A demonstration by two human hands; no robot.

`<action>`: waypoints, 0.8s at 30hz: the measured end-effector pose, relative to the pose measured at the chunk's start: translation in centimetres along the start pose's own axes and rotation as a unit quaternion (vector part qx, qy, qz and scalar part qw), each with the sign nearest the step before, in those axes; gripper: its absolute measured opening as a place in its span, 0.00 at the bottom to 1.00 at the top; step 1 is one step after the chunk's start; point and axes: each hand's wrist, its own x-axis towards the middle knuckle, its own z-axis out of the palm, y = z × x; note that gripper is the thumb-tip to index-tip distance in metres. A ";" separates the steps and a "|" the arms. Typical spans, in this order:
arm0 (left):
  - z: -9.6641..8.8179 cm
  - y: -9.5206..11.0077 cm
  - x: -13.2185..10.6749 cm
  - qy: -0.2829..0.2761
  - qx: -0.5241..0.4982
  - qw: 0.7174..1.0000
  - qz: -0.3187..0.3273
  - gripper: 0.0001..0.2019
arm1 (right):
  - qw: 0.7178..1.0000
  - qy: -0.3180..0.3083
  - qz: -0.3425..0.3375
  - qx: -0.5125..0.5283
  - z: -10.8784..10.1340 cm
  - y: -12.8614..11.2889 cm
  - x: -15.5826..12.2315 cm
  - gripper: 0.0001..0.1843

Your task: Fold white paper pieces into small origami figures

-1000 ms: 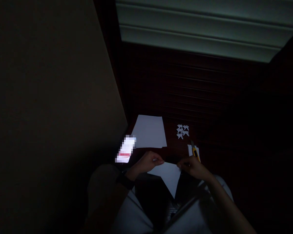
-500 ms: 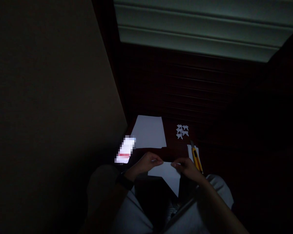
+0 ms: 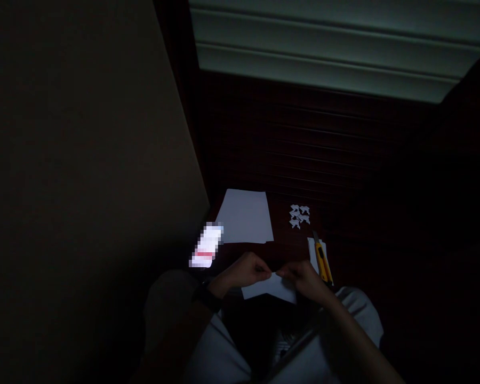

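Between my two hands is a sheet of white paper (image 3: 269,287), held by its far edge above my lap. My left hand (image 3: 251,269), with a dark band at the wrist, pinches that edge near its middle. Close beside it, my right hand (image 3: 302,276) pinches the same edge, the fingertips of both hands almost meeting. The paper's near edge bends at a shallow angle, and its right end is partly behind my right hand. Dim light hides any fine creases.
On the dark red table (image 3: 282,250) lie a stack of white paper (image 3: 246,216), several small folded paper pieces (image 3: 299,216) and a glowing phone (image 3: 207,246) at left. A yellow box cutter (image 3: 322,262) rests on small white sheets (image 3: 312,253) at right. A wall (image 3: 104,133) rises on the left.
My hands have come closer together along the paper's far edge. The long point that hung down at the paper's lower right no longer shows, and the visible paper is now a shallower band.
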 end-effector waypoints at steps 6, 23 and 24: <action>-0.7 -0.8 -0.3 0.007 -0.013 1.000 -0.018 0.13 | 1.000 0.019 0.019 -0.015 -1.3 0.5 0.0 0.17; -1.2 -1.1 -0.5 0.142 -0.076 0.987 -0.023 0.14 | 0.997 0.060 0.047 0.015 -1.9 1.3 -0.3 0.17; -0.7 -0.6 -0.3 0.121 -0.083 0.989 -0.018 0.15 | 0.997 0.064 0.048 0.018 -1.7 1.2 -0.2 0.17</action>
